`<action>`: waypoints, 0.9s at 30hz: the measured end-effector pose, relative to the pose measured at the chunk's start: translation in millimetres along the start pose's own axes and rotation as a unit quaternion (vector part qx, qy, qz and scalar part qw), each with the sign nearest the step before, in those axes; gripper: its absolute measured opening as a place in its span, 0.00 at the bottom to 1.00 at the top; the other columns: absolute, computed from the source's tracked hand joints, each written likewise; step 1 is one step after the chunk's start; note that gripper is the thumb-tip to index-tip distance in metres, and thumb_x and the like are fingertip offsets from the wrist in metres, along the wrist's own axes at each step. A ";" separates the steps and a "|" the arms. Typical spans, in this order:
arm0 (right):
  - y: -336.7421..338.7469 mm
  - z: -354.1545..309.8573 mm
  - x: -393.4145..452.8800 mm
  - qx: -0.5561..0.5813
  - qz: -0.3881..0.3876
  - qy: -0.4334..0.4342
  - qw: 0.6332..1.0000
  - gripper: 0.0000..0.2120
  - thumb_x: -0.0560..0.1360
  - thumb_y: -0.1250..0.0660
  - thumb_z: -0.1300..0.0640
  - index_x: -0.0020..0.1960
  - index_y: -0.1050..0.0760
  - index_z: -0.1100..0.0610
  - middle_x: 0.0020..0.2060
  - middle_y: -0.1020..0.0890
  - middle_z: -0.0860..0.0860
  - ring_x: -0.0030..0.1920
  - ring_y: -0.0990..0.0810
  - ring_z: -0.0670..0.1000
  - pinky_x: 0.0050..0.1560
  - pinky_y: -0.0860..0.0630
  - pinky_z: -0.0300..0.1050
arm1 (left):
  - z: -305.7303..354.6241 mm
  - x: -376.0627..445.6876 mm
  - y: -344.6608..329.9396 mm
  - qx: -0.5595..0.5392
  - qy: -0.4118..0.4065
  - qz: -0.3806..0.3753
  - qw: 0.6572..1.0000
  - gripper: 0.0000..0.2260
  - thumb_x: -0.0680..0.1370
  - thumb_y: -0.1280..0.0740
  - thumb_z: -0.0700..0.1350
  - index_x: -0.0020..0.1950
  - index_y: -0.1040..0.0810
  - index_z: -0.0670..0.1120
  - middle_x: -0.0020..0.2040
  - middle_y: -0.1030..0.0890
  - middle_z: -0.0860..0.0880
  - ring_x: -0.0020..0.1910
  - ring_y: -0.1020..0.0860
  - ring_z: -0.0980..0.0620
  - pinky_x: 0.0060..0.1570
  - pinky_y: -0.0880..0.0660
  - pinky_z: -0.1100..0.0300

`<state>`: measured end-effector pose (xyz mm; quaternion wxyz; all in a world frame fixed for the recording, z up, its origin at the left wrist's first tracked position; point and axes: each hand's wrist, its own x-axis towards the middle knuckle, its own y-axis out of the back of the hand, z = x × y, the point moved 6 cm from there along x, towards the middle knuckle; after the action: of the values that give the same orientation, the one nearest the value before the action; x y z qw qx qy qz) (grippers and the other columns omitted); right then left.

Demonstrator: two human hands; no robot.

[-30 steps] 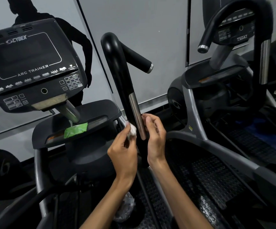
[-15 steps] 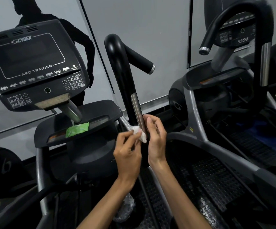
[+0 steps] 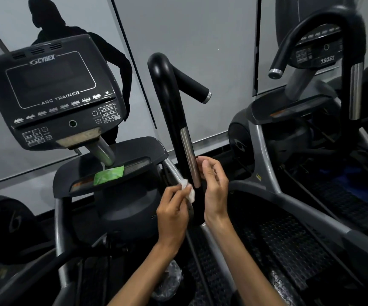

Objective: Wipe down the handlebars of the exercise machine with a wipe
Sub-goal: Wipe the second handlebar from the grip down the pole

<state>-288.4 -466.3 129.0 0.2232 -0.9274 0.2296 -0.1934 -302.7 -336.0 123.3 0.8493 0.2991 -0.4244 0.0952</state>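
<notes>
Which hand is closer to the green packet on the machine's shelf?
The left hand, holding the wipe, sits just right of and below the green packet. The right hand is farther right, beyond the handlebar.

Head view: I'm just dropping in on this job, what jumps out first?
In the middle, two hands work on a tall black handlebar: the left hand pinches a crumpled white wipe against the bar's lower part, and the right hand rests beside its metal strip. At upper left sits the console marked Cybex Arc Trainer, with a green packet on the shelf below it.
</notes>
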 end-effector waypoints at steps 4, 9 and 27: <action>5.2 -7.0 -7.7 -0.025 0.011 0.016 0.999 0.11 0.80 0.37 0.50 0.54 0.19 0.55 0.50 0.14 0.51 0.53 0.17 0.52 0.55 0.23 0.47 | -29.3 3.6 14.1 -0.058 0.145 -0.065 0.986 0.11 0.74 0.27 0.33 0.48 0.14 0.48 0.46 0.17 0.53 0.44 0.18 0.58 0.45 0.23 0.64; 0.9 -21.1 -35.6 -0.051 0.021 0.059 0.997 0.07 0.79 0.33 0.53 0.53 0.18 0.52 0.48 0.15 0.49 0.51 0.17 0.50 0.52 0.23 0.42 | -41.0 1.3 39.2 -0.325 0.377 -0.060 0.865 0.08 0.78 0.32 0.34 0.51 0.16 0.44 0.44 0.17 0.45 0.39 0.19 0.57 0.39 0.23 0.65; -88.5 73.6 -105.7 -0.091 -0.218 -0.173 0.956 0.05 0.73 0.24 0.65 0.48 0.14 0.58 0.42 0.13 0.57 0.44 0.15 0.53 0.48 0.20 0.49 | -98.4 -40.3 166.4 -0.253 0.423 -0.050 0.869 0.03 0.75 0.30 0.31 0.43 0.20 0.38 0.37 0.17 0.44 0.32 0.22 0.54 0.34 0.25 0.66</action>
<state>-311.1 -317.8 85.7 0.1266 -0.9906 -0.0034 -0.0526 -331.6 -140.7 117.7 0.9977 0.0261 -0.0187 0.0591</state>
